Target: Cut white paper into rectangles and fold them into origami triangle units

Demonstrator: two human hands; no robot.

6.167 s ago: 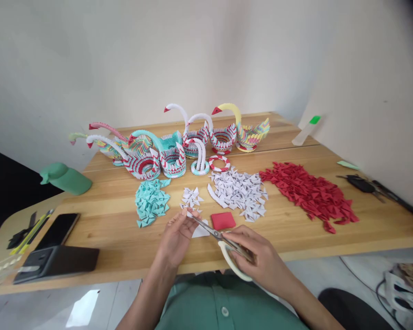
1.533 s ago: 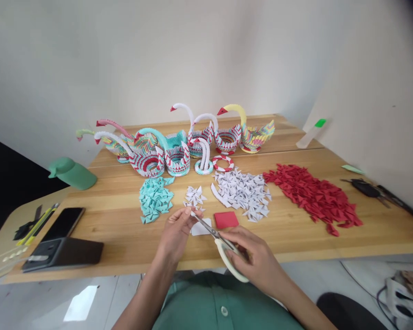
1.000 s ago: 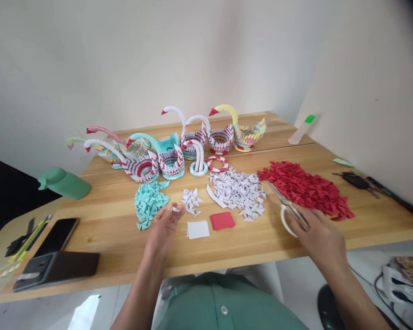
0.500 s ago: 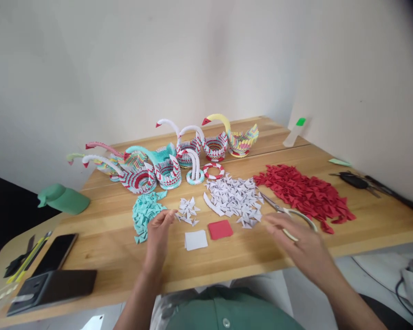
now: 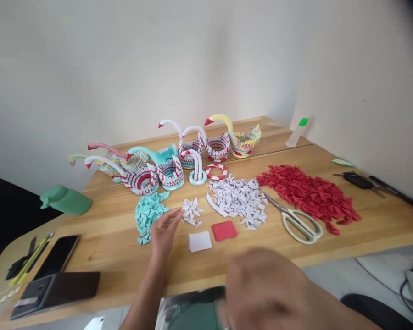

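Right now the left hand [image 5: 163, 231] rests on the wooden table [image 5: 99, 229], fingers loosely spread and holding nothing I can make out, tips just beside the small cluster of white folded triangles [image 5: 192, 212], w/ the turquoise pile [image 5: 147, 215] at its other side. The right hand [image 5: 268, 288] is a blur near the camera; can't tell its grip. Scissors [image 5: 298, 220] lie untouched btwn the white pile [image 5: 239, 197] and red pile [image 5: 308, 192]. White square sheets [image 5: 199, 241] and red ones [image 5: 224, 230] look unfolded yet; several finished paper swans [image 5: 168, 158] stand behind.

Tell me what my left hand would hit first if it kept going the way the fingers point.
Probably the small cluster of white folded pieces: the left hand's fingertips sit right beside it, though depth is unclear.
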